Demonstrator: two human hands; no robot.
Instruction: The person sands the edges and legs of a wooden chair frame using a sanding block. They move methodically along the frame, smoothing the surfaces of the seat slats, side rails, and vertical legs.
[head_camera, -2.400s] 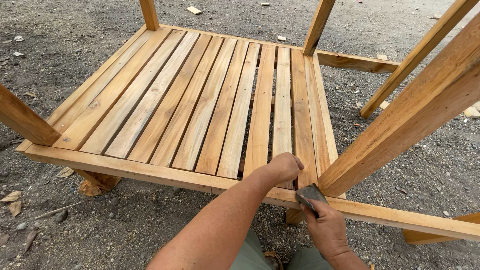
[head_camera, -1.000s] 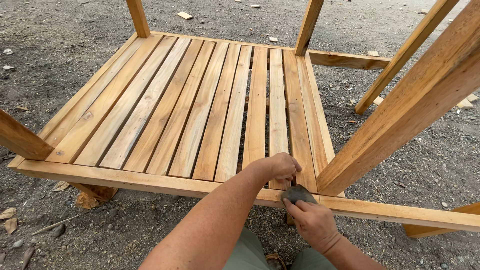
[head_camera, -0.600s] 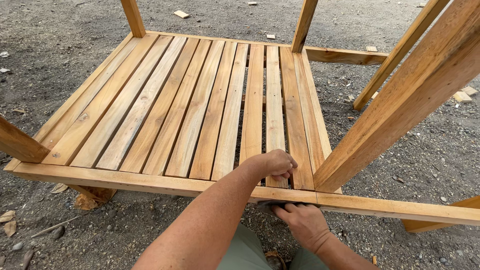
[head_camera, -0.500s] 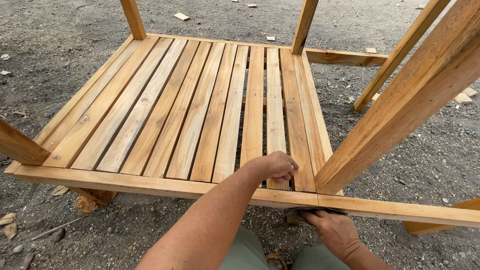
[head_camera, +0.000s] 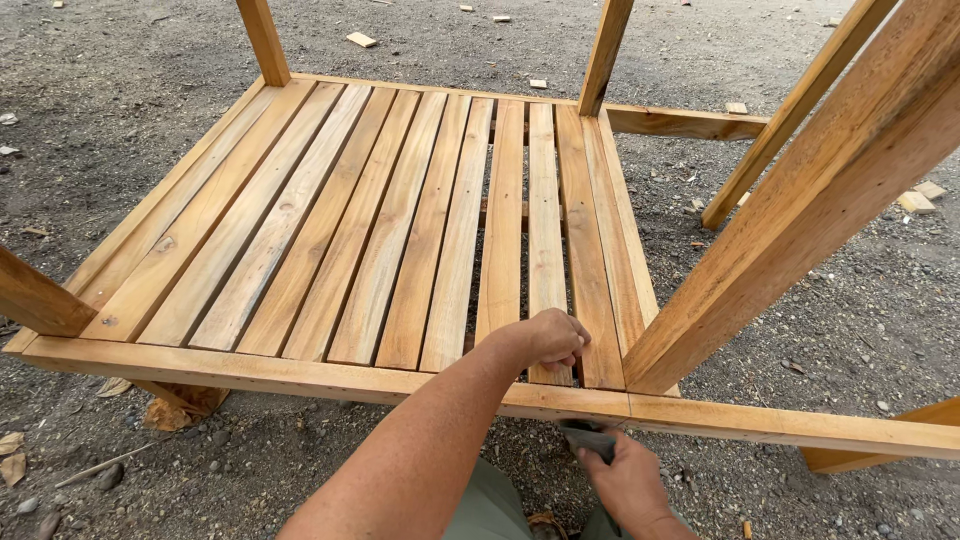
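A slatted wooden frame (head_camera: 400, 230) fills the middle of the frame, its long pale slats running from the near rail (head_camera: 300, 372) up toward the top centre, with narrow dark gaps between them, widest between the slats right of centre. The wood is bare, smooth-sawn and square-edged, with knots and darker grain streaks. Upright posts rise at the corners: one at upper left (head_camera: 263, 40), one at top centre (head_camera: 605, 55), a stub at the left edge (head_camera: 40, 300), and a thick slanted beam (head_camera: 800, 210) crossing the right side from the top corner down to the near rail. The left hand (head_camera: 555, 340) sits curled on the near end of a slat at lower centre, fingers bent under in a loose fist, touching the wood just above the rail; whether it pinches anything I cannot tell. The right hand (head_camera: 625, 480) is below the rail at the bottom edge, its grip closed around a small dark grey block (head_camera: 590, 438) pressed against the rail's underside edge. Around the frame lies gritty grey ground (head_camera: 120, 100) strewn with pebbles, small wood offcuts (head_camera: 360, 39) and dry leaves (head_camera: 165, 415), open on the left and at the top.
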